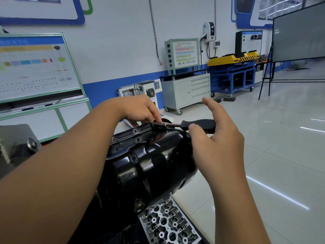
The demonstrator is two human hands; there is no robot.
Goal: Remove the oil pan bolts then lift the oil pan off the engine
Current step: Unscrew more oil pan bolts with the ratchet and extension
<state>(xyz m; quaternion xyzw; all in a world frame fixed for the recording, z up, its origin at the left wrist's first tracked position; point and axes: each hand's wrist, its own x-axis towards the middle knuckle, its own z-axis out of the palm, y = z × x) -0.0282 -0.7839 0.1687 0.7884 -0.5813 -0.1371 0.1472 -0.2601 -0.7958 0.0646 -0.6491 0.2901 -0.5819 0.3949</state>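
Note:
A glossy black oil pan [149, 164] sits on the engine in front of me, its flange [130, 133] running along the far side with a bolt [135, 131] showing in it. A socket driver [175, 125] with a black handle [198, 125] lies across the flange's far right end, its socket tip at the flange. My left hand [139, 110] pinches the driver's metal shaft near the socket. My right hand [216, 131] is at the handle, thumb pressed on its near side, index finger straight and lifted, the other fingers behind the handle.
An aluminium cylinder head [168, 224] lies below the pan at the bottom. A grey stand bracket [17, 147] stands at the left. Training boards, a grey wheeled cabinet [186, 90] and a blue-and-yellow bench [233, 67] line the wall; tiled floor stretches to the right.

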